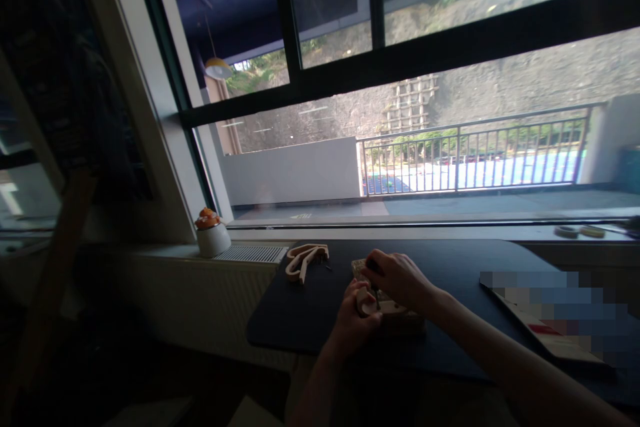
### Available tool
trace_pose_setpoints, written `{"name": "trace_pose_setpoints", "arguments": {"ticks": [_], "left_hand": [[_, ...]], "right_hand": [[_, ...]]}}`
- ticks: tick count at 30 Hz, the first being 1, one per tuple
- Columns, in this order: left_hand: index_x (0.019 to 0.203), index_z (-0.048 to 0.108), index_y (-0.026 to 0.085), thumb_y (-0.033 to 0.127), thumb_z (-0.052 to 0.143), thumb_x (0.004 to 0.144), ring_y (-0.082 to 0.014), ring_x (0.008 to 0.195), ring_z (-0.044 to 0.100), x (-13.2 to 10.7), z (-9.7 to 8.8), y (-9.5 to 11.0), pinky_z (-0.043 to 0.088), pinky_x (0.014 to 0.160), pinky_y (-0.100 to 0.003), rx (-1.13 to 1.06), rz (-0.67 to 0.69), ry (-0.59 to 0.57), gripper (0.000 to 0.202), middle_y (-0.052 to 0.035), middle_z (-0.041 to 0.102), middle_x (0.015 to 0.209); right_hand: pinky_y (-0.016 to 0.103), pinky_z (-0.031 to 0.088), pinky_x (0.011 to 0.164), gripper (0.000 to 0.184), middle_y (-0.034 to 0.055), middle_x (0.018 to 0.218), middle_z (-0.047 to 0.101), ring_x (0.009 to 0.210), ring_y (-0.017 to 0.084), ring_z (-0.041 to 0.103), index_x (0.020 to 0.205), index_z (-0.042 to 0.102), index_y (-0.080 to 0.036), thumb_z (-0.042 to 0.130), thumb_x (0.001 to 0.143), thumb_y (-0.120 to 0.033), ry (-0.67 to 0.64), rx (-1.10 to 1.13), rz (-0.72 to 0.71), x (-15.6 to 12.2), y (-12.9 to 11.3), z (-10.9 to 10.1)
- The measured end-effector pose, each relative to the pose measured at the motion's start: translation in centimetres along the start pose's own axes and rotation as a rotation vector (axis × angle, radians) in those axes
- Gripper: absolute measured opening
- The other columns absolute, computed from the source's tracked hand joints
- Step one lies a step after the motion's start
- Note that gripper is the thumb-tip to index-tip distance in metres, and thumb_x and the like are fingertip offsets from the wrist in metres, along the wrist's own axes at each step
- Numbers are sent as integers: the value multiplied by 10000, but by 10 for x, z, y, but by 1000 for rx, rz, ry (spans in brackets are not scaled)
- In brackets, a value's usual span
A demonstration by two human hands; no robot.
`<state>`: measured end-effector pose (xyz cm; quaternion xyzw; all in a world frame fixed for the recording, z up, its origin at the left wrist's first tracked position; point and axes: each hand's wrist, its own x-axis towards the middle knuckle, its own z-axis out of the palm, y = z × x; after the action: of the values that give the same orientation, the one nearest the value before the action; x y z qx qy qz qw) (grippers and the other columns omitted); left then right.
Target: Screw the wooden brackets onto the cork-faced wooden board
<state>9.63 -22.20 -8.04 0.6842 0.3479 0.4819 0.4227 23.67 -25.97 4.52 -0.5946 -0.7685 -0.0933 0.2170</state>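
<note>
A light wooden model piece (395, 317) lies on the dark table (300, 307) in front of me. My left hand (356, 321) is closed around its near left end, steadying it. My right hand (400, 278) is curled above it, fingers pinched on a thin dark tool, probably a small screwdriver (375, 291), whose tip points down into the wood. A second, curved wooden part (305, 258) lies apart to the left, with a few tiny dark bits beside it.
A small white pot with an orange top (211, 233) stands on the windowsill by a vent grille (250, 253). A flat box or sheet (550, 327) lies at the table's right. Tape rolls (580, 231) rest on the far right sill. A large window rises behind.
</note>
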Motion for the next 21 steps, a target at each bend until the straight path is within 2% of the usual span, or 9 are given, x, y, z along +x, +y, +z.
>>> {"name": "trace_pose_setpoints", "arguments": {"ticks": [4, 8, 10, 14, 17, 21], "left_hand": [[1135, 598, 195, 176, 703, 590, -312, 1366, 331, 0, 0, 0, 270, 1129, -396, 16, 15, -5, 555, -113, 495, 1357], [1007, 634, 186, 154, 675, 609, -311, 1375, 314, -1, 0, 3, 256, 1131, -410, 56, 27, -32, 401, -116, 516, 1333], [951, 643, 182, 155, 675, 615, -316, 1374, 314, -1, 0, 3, 249, 1133, -419, 73, 30, -34, 339, -117, 527, 1320], [1050, 628, 193, 156, 700, 604, -319, 1353, 344, -2, -1, 4, 269, 1125, -422, 48, 31, -14, 453, -104, 518, 1332], [1032, 643, 209, 165, 726, 589, -316, 1296, 411, -3, -1, 9, 320, 1098, -405, 16, 19, -13, 453, -82, 571, 1253], [976, 658, 206, 188, 741, 585, -298, 1185, 498, -4, -2, 15, 387, 1039, -397, -8, 24, -26, 400, -63, 626, 1107]], "right_hand": [[270, 289, 556, 248, 60, 790, 738, 744, 213, 688, 921, 616, -204, 458, 923, -396, 19, -54, 76, 4, -2, 2], [281, 252, 530, 238, 74, 746, 731, 696, 226, 688, 912, 604, -191, 422, 934, -344, 8, -118, 86, 2, 0, -4], [280, 249, 528, 233, 69, 745, 730, 683, 218, 686, 900, 605, -193, 416, 936, -323, -17, -142, 37, 0, 1, -9], [278, 261, 536, 250, 61, 747, 726, 691, 203, 684, 808, 621, -192, 424, 932, -285, -102, -179, -135, -1, -5, -22], [263, 294, 551, 195, 56, 785, 729, 735, 199, 688, 808, 630, -187, 475, 908, -253, -169, -197, -253, 3, -13, -28], [249, 360, 576, 169, 79, 810, 725, 766, 206, 691, 851, 637, -167, 490, 912, -222, -213, -231, -282, 11, -23, -28]]}}
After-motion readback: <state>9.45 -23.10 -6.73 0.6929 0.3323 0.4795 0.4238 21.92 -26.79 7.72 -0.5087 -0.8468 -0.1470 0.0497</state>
